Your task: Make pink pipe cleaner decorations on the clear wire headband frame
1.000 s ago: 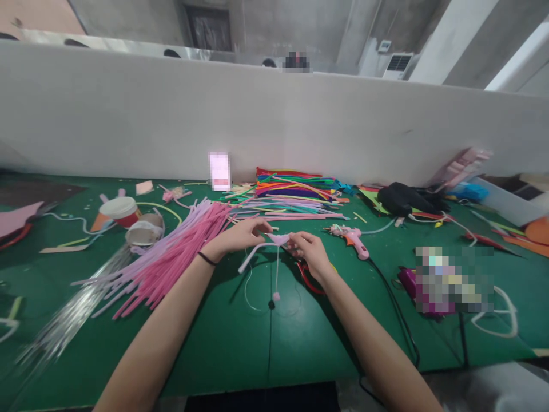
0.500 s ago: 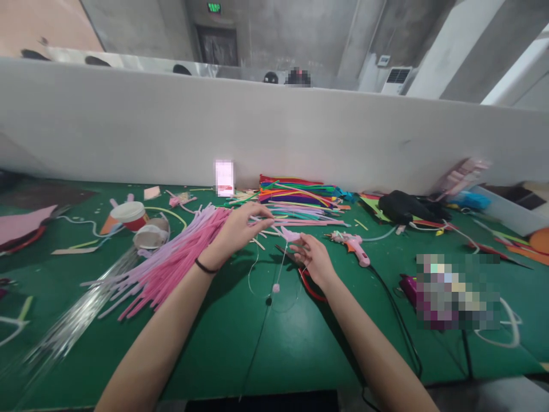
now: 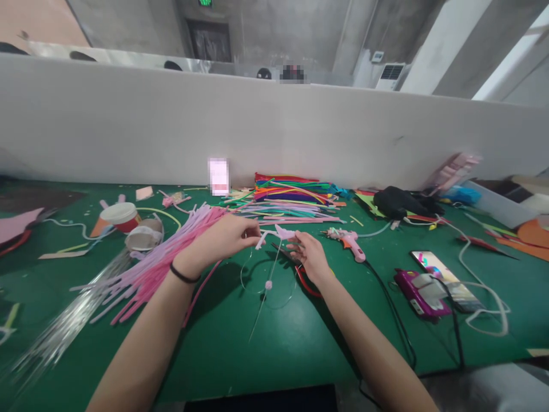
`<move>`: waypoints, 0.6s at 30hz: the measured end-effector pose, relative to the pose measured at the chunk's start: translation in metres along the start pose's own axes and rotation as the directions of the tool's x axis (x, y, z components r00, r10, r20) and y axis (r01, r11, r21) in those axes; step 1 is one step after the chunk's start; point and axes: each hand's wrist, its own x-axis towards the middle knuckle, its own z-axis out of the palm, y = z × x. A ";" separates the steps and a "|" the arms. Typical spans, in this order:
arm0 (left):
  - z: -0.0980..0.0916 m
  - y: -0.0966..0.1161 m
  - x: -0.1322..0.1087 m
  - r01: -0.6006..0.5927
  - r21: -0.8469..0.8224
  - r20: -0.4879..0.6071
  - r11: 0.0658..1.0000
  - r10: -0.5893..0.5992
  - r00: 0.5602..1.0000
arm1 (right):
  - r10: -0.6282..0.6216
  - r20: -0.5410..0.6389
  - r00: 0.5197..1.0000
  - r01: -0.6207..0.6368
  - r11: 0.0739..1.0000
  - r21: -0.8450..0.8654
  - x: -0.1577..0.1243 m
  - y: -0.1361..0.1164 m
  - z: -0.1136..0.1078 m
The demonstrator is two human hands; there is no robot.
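Left hand [image 3: 227, 237] is pinched shut on the left end of the lilac pipe-cleaner piece [image 3: 281, 232], thumb and forefinger closed on it. It holds the piece just above the tabletop [image 3: 300, 343], about mid-width and closer to the far edge than the near one. Right hand [image 3: 309, 256] sits just right of the piece, fingers [image 3: 295, 247] half curled with the tips at its right end; we cannot tell if they grip it or only touch. We read the piece's long axis as running left to right, roughly along the far edge, so it spans the gap between both hands, and the left hand is the one clearly on it. Pink pompom [image 3: 268, 284] dangles below the piece, near the green surface. Red-handled scissors [image 3: 309, 286] lie on the tabletop under the right wrist. Pink glue gun [image 3: 349, 240] lies just right of the right hand. Pink and lilac pipe-cleaner bundle [image 3: 163, 263] fans out under and left of the left forearm. We see a multicolour pipe-cleaner stack [image 3: 291, 191] at the far edge against the white partition [image 3: 274, 126], paper cups [image 3: 122, 213] toward the far left, and a phone [image 3: 446, 277] toward the near right.
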 end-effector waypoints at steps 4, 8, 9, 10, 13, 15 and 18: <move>-0.005 0.003 0.000 -0.023 0.017 -0.119 1.000 0.025 0.993 | -0.017 0.013 1.000 0.017 1.000 -0.014 -0.002 0.000 0.001; -0.011 0.014 -0.004 -0.119 -0.026 -0.119 0.993 0.115 0.986 | -0.022 0.026 0.999 0.022 1.000 -0.022 -0.001 0.004 0.000; -0.011 0.018 -0.004 -0.133 -0.036 -0.109 0.990 0.129 0.986 | -0.020 0.030 0.999 0.021 1.000 -0.023 -0.001 0.005 -0.001; -0.011 0.021 -0.004 -0.140 -0.045 -0.096 0.989 0.135 0.986 | -0.019 0.035 0.999 0.020 1.000 -0.023 0.000 0.005 -0.001; -0.007 0.027 -0.003 -0.125 -0.055 -0.082 0.991 0.120 0.989 | -0.018 0.032 0.999 0.019 1.000 -0.013 0.000 0.007 -0.001; -0.006 0.023 -0.001 -0.082 -0.029 -0.095 0.996 0.079 0.992 | -0.018 0.029 0.999 0.019 1.000 -0.010 0.000 0.007 -0.001; -0.006 0.013 -0.002 0.010 0.018 -0.069 1.000 -0.009 0.998 | -0.020 0.035 0.999 0.020 1.000 -0.009 -0.001 0.006 0.001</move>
